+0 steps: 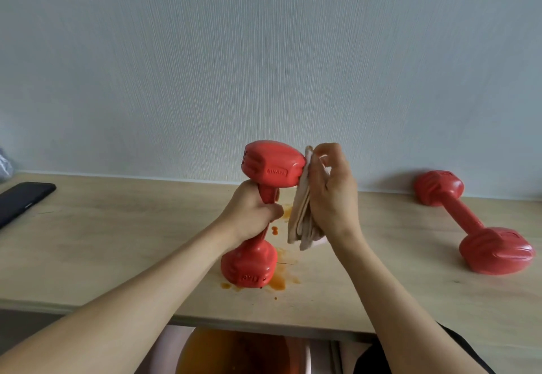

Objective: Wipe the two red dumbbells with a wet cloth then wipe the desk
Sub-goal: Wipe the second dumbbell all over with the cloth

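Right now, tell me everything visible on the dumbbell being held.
The held dumbbell is red with a glossy, plastic-looking coating, ridged heads and embossed lettering too blurred to read. It stands upright, its lower head on the stained desk. The left hand grips its handle; the right hand presses a folded beige cloth against its upper head.

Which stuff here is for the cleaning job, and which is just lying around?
For the job: held dumbbell, cloth, other dumbbell, desk with orange stains.
Just lying about: black phone, something grey at the left edge.
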Action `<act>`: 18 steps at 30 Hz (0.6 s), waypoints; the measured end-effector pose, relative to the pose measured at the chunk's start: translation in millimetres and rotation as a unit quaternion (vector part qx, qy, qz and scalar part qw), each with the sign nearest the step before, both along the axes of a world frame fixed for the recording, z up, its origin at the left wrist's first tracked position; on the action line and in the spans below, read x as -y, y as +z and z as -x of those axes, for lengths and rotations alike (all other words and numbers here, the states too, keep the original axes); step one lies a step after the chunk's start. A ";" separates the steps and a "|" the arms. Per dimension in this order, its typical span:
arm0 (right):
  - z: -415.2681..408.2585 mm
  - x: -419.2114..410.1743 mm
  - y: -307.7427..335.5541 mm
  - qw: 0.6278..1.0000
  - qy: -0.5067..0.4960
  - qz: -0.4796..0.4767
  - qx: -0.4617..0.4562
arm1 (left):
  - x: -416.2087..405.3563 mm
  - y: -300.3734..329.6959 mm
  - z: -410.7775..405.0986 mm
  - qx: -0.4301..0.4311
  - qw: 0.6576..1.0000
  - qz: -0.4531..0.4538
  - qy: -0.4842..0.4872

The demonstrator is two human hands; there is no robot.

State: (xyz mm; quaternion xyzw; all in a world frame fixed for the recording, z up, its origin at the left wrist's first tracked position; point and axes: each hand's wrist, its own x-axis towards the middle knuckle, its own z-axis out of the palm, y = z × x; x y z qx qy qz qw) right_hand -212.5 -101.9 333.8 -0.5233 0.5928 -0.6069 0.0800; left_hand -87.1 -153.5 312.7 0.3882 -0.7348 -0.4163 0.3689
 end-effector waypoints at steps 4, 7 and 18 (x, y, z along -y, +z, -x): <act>-15.8 -14.8 3.3 0.998 -0.014 0.031 -0.055 | 2.9 -0.4 -3.2 0.000 1.000 -0.007 0.025; -26.3 -21.1 6.4 0.993 -0.034 0.029 -0.113 | 3.4 -1.1 -1.2 0.009 1.000 -0.007 0.028; 7.7 5.7 -8.1 0.988 0.094 -0.005 0.120 | 0.3 4.7 -1.3 0.010 0.999 -0.011 -0.051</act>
